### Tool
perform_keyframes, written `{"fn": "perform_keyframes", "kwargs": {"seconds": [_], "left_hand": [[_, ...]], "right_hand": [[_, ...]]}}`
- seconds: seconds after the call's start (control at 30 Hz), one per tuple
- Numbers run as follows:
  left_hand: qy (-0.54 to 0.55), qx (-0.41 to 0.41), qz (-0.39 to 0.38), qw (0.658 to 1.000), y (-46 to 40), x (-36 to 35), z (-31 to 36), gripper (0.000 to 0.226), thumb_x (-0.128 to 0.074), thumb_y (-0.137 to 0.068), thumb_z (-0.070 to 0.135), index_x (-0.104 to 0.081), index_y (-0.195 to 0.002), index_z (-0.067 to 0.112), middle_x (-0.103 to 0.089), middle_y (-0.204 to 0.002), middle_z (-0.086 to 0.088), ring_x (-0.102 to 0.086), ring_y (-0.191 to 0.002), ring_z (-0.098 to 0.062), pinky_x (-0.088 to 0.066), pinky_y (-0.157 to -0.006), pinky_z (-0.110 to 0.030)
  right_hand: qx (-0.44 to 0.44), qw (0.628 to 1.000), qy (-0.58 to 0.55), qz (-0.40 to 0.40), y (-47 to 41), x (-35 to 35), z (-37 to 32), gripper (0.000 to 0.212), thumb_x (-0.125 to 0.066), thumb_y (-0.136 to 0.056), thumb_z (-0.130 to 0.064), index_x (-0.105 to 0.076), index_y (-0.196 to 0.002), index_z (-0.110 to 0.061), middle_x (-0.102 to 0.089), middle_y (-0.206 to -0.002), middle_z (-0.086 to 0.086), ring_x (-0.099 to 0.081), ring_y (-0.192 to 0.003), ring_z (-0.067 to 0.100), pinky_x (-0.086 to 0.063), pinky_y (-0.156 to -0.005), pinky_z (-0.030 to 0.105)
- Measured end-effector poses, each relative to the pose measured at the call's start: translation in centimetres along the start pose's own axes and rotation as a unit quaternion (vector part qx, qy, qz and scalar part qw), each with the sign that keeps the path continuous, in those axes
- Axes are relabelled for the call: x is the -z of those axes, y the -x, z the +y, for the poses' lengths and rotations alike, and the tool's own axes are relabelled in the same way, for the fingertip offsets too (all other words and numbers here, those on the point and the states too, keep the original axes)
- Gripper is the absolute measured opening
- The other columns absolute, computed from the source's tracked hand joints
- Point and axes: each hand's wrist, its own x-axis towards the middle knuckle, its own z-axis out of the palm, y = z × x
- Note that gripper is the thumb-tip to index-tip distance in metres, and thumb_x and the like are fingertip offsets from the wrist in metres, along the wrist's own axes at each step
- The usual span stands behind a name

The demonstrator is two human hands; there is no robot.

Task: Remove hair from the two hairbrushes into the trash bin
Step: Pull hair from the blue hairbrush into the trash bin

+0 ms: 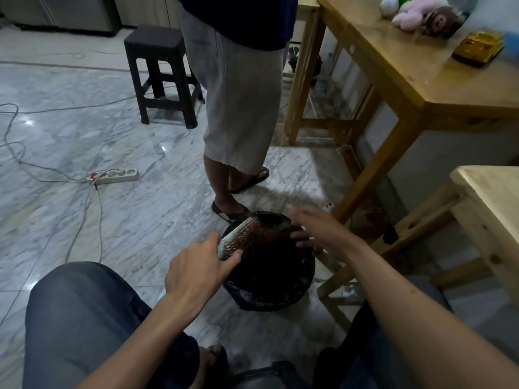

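My left hand (196, 266) grips a pale hairbrush (238, 234) with metal pins, holding it tilted over the trash bin (269, 287), which is lined with a black bag. A mat of reddish-brown hair (269, 234) stretches from the brush pins toward my right hand (314, 227). That hand is over the far side of the bin with its fingers spread, and its fingertips touch the hair. Whether it pinches the hair I cannot tell, as the hand is blurred. No second hairbrush shows.
Another person's legs in sandals (233, 175) stand just behind the bin. A wooden table (407, 80) and a wooden bench (488, 209) are at the right. A dark stool (163, 74), a power strip (115, 175) and cables lie on the marble floor at left.
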Motion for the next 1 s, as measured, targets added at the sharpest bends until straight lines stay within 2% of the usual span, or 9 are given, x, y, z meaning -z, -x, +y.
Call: {"fn": "perform_keyframes", "kwargs": {"seconds": [0.03, 0.1, 0.2, 0.43, 0.57, 0.7, 0.77, 0.9, 1.0], "left_hand": [[0.002, 0.0, -0.001, 1.0, 0.0, -0.1, 0.2, 0.043, -0.05, -0.087, 0.07, -0.048, -0.095, 0.027, -0.054, -0.066, 0.006, -0.055, -0.06, -0.021, -0.033, -0.048, -0.031], [0.004, 0.0, -0.004, 1.0, -0.1, -0.2, 0.4, 0.043, -0.05, -0.086, 0.071, -0.049, -0.096, 0.028, -0.055, -0.067, 0.006, -0.055, -0.06, -0.021, -0.035, -0.049, -0.031], [0.023, 0.019, -0.003, 1.0, -0.4, -0.1, -0.1, 0.042, -0.05, -0.086, 0.071, -0.043, -0.087, 0.03, -0.053, -0.061, 0.006, -0.055, -0.057, -0.019, -0.037, -0.047, -0.03], [0.054, 0.09, 0.045, 0.993, -2.0, 1.2, -1.5, 0.052, -0.049, -0.087, 0.071, -0.048, -0.08, 0.019, -0.058, -0.059, -0.003, -0.055, -0.057, -0.024, -0.044, -0.053, -0.036], [0.051, 0.073, 0.037, 0.995, -2.3, 1.1, 0.1, 0.051, -0.05, -0.087, 0.07, -0.048, -0.082, 0.019, -0.057, -0.061, -0.002, -0.054, -0.058, -0.023, -0.042, -0.051, -0.034], [0.063, 0.055, 0.019, 0.996, -2.1, 0.7, 1.8, 0.045, -0.051, -0.086, 0.069, -0.046, -0.085, 0.024, -0.055, -0.062, 0.001, -0.055, -0.064, -0.025, -0.041, -0.054, -0.035], [0.075, 0.051, 0.015, 0.996, -2.0, 0.7, 2.4, 0.04, -0.053, -0.086, 0.069, -0.044, -0.084, 0.03, -0.054, -0.063, 0.004, -0.053, -0.069, -0.024, -0.038, -0.055, -0.034], [0.086, 0.041, 0.021, 0.995, -1.8, 1.1, 2.9, 0.039, -0.053, -0.085, 0.069, -0.045, -0.084, 0.031, -0.055, -0.063, 0.004, -0.055, -0.069, -0.024, -0.036, -0.055, -0.034], [0.078, 0.043, 0.04, 0.995, -2.0, 1.8, 2.3, 0.044, -0.053, -0.086, 0.069, -0.046, -0.084, 0.026, -0.054, -0.058, 0.002, -0.055, -0.06, -0.022, -0.038, -0.051, -0.034]], "right_hand": [[0.0, 0.999, 0.027, -0.047, 0.2, -0.7, 0.1, 0.048, -0.074, -0.09, -0.05, -0.062, -0.129, -0.024, -0.071, -0.118, 0.0, -0.074, -0.097, 0.018, -0.059, -0.068, 0.024], [0.026, 0.994, 0.071, -0.078, -0.1, -1.7, 0.6, 0.035, -0.081, -0.087, -0.033, -0.07, -0.118, -0.019, -0.077, -0.105, 0.002, -0.075, -0.087, 0.015, -0.058, -0.067, 0.022], [0.042, 0.994, 0.097, -0.024, -1.1, -1.4, 1.3, 0.007, -0.081, -0.088, -0.013, -0.081, -0.093, -0.009, -0.078, -0.081, 0.006, -0.072, -0.072, 0.013, -0.06, -0.067, 0.023], [0.021, 0.986, 0.139, 0.092, -1.5, 2.1, 2.6, 0.009, -0.079, -0.09, -0.011, -0.078, -0.081, -0.009, -0.075, -0.072, 0.01, -0.07, -0.064, 0.016, -0.062, -0.07, 0.031], [0.009, 0.988, 0.141, 0.068, -0.9, 1.8, 1.5, 0.008, -0.071, -0.096, -0.009, -0.077, -0.1, -0.012, -0.075, -0.092, 0.007, -0.069, -0.076, 0.012, -0.055, -0.065, 0.023], [0.02, 0.995, 0.084, -0.04, -0.3, 0.4, -0.8, 0.057, -0.063, -0.09, -0.015, -0.057, -0.145, -0.029, -0.054, -0.145, -0.003, -0.048, -0.135, 0.02, -0.041, -0.112, 0.04], [0.048, 0.996, 0.042, -0.067, 0.1, -0.3, -1.4, 0.057, -0.068, -0.091, -0.022, -0.056, -0.146, -0.029, -0.052, -0.15, -0.004, -0.046, -0.139, 0.018, -0.038, -0.115, 0.041], [0.093, 0.988, 0.119, -0.031, 0.1, -0.9, -1.1, 0.03, -0.084, -0.084, -0.033, -0.08, -0.112, -0.024, -0.078, -0.11, -0.009, -0.071, -0.105, 0.008, -0.053, -0.105, 0.035], [0.086, 0.977, 0.196, 0.011, -0.8, -0.1, 0.1, 0.005, -0.085, -0.084, -0.03, -0.084, -0.085, -0.026, -0.081, -0.086, -0.008, -0.074, -0.092, 0.008, -0.057, -0.097, 0.037]]}}
